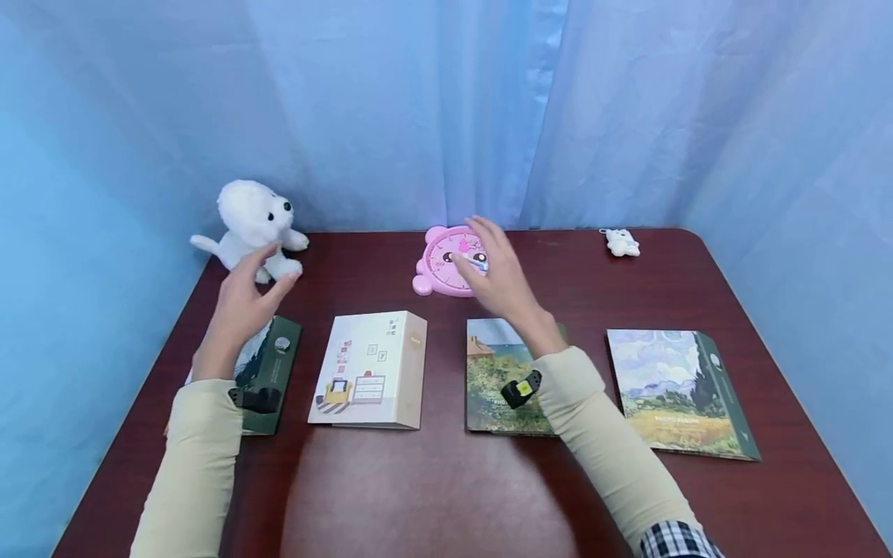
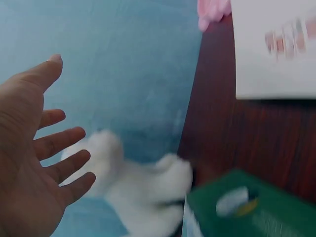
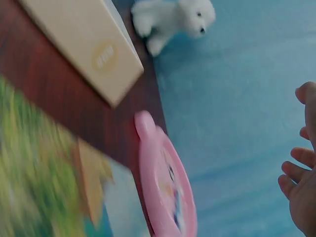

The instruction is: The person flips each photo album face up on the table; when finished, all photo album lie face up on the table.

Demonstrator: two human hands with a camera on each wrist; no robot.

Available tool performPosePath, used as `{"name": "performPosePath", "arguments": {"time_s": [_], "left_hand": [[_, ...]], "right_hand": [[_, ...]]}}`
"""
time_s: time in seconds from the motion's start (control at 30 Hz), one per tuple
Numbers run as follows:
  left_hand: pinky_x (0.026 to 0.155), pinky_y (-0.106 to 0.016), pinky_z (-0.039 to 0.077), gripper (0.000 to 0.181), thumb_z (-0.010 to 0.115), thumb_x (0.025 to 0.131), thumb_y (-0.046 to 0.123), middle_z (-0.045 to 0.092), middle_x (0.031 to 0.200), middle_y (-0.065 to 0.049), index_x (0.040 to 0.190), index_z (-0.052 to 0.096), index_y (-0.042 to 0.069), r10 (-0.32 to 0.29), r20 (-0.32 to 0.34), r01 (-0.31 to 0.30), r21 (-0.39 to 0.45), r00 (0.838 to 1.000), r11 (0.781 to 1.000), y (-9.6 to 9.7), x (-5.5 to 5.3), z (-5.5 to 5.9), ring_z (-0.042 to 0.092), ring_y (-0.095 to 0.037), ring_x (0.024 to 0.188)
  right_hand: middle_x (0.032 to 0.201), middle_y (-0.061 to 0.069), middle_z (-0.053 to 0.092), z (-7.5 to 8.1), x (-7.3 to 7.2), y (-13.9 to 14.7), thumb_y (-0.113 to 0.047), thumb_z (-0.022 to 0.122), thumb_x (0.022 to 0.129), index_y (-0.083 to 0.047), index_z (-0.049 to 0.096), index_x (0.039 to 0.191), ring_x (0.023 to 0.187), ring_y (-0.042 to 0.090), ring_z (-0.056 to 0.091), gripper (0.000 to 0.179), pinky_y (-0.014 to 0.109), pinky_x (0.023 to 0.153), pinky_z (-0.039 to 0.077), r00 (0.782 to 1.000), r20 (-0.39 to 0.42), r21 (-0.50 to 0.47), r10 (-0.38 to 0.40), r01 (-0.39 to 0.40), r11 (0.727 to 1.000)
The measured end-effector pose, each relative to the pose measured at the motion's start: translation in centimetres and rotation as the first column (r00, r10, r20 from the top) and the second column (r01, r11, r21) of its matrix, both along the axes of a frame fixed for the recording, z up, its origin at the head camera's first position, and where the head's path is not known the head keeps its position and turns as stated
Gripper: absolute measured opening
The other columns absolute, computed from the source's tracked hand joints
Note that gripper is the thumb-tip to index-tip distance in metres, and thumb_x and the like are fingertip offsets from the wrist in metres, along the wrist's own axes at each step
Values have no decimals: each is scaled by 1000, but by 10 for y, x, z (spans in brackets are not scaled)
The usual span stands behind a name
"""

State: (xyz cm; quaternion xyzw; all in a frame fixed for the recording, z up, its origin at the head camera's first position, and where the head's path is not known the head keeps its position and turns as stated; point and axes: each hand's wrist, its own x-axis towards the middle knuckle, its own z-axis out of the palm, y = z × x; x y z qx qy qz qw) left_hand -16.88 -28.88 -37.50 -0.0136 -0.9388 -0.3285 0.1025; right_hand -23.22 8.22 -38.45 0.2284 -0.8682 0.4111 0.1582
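My left hand (image 1: 246, 298) is raised with fingers and thumb spread apart, holding nothing. It overlaps a white plush dog (image 1: 254, 217) in the head view; in the left wrist view the dog (image 2: 143, 192) sits beyond the fingers. Below that wrist lies a dark green photo album (image 1: 279, 372), partly hidden by the arm. My right hand (image 1: 498, 275), also empty with loosely spread fingers, hovers in front of a pink bear-shaped clock (image 1: 438, 267) and covers part of its face. Under the right wrist is a photo album with a landscape cover (image 1: 491, 387).
A white album with a furniture drawing (image 1: 366, 368) lies between the arms. Another landscape photo album (image 1: 677, 387) is at the right. A small white plush toy (image 1: 621, 242) sits at the table's back edge. Blue curtains (image 1: 391, 116) enclose the back and sides.
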Motion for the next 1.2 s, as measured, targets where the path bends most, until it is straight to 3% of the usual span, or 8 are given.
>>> {"name": "performPosePath", "arguments": {"time_s": [0.2, 0.4, 0.63, 0.83, 1.0, 1.2], "left_hand": [[106, -59, 32, 70, 55, 93, 50, 41, 148, -17, 149, 35, 14, 59, 38, -62, 74, 998, 995, -35, 19, -6, 37, -38, 134], [107, -58, 29, 65, 53, 96, 42, 41, 146, -23, 148, 34, 8, 114, 44, -120, 150, 992, 981, -67, 37, -22, 36, -43, 133], [103, -62, 31, 65, 50, 98, 41, 41, 143, -28, 148, 33, 4, 165, 107, -176, 100, 981, 979, -95, 63, -44, 38, -47, 128], [98, -64, 33, 66, 50, 98, 41, 40, 141, -33, 148, 31, 1, 170, 184, -181, 43, 968, 983, -111, 82, -63, 37, -51, 126], [95, -65, 35, 70, 49, 98, 44, 38, 141, -35, 149, 29, 0, 191, 233, -203, 25, 953, 979, -119, 91, -74, 37, -52, 126], [92, -66, 35, 74, 48, 97, 46, 35, 142, -36, 151, 23, 2, 191, 294, -213, 43, 936, 976, -124, 93, -82, 37, -53, 125]], "right_hand": [[149, 7, 39, -11, 9, -44, -33, 60, 93, -13, 40, 145, 140, 19, 32, 60, 39, 116, 26, 992, 87, -40, 88, -85, 996], [152, 4, 34, -20, 22, -85, -38, 58, 93, -17, 38, 147, 141, 17, 31, 61, 39, 116, 27, 975, 154, -53, 161, -155, 986], [153, 3, 33, -35, 42, -128, -36, 58, 94, -17, 36, 148, 141, 16, 31, 61, 35, 115, 29, 954, 202, -55, 222, -215, 975], [155, 0, 28, -48, 64, -158, -41, 56, 94, -22, 31, 150, 141, 14, 32, 64, 37, 112, 33, 913, 299, -79, 276, -264, 961], [155, 2, 27, -55, 82, -181, -39, 55, 95, -19, 28, 151, 141, 15, 32, 65, 34, 113, 33, 885, 336, -86, 322, -311, 946], [155, 4, 27, -62, 99, -206, -41, 51, 96, -16, 24, 152, 141, 16, 32, 66, 32, 111, 34, 862, 388, -52, 327, -334, 941]]}}
